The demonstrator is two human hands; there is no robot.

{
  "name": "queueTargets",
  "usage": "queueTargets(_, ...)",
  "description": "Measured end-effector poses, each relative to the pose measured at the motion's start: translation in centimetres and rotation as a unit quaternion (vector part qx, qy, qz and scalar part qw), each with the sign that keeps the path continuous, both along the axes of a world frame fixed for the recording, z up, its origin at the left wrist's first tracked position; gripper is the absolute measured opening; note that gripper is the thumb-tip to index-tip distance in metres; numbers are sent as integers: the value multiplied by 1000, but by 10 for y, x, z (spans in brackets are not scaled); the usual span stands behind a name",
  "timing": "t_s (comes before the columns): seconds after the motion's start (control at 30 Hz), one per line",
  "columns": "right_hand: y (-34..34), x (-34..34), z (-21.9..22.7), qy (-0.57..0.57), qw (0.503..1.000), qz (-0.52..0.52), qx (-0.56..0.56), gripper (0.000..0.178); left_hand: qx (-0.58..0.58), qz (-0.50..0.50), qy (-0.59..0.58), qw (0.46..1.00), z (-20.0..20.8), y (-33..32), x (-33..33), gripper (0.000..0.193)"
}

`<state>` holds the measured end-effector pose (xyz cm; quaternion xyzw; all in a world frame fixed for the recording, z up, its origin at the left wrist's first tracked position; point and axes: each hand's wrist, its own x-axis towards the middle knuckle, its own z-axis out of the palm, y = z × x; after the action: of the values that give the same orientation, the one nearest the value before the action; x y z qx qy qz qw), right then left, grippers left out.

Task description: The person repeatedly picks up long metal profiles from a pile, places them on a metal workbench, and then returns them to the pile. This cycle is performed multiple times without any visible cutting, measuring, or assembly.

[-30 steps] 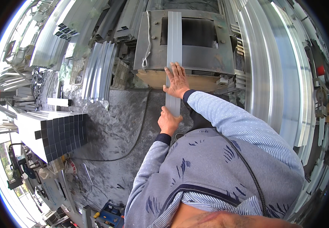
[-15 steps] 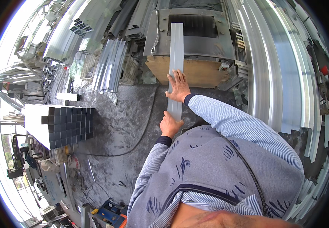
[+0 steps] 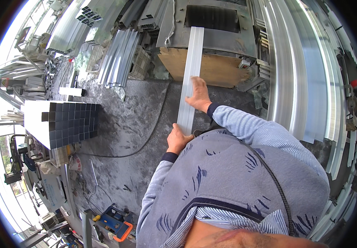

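Note:
A long, silvery-grey metal profile [image 3: 192,56] with lengthwise grooves runs away from my body, its far end over a dark metal box-like machine [image 3: 171,38]. My left hand [image 3: 177,139] holds the near end, with the thumb along the edge. Farther up, my right hand [image 3: 200,95] is at the profile's right side; the thumb crosses its upper face and the fingers curl at the edge. The undersides of both grips are hidden.
A brown board [image 3: 221,71] fronts the machine. Metal profiles [image 3: 118,58] lean at the left, and long ones [image 3: 283,78] line the right. Stacked dark-ended square tubes [image 3: 74,125] stand left. A cable [image 3: 155,128] crosses the floor; a blue tool with an orange handle [image 3: 114,221] lies lower left.
The profile has tilted, its far end shifting right and its near end left. My right hand has moved from lying flat across it to its right edge. My left hand has come slightly nearer.

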<state>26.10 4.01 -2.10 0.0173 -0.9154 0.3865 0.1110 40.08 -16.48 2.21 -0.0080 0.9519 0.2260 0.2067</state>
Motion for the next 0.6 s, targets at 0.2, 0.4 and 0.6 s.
queueTargets(0.2,13,19,-12,-456,639,-52,-617,66,26,-10,-28,999,3,-11,14,90)
queueTargets(0.4,1,36,-30,-419,603,-59,-677,55,199,84,-118,969,-35,-45,-1,65)
queueTargets(0.6,-4,40,-31,-366,673,-60,-640,42,500,205,-179,822,-51,-69,5,48)
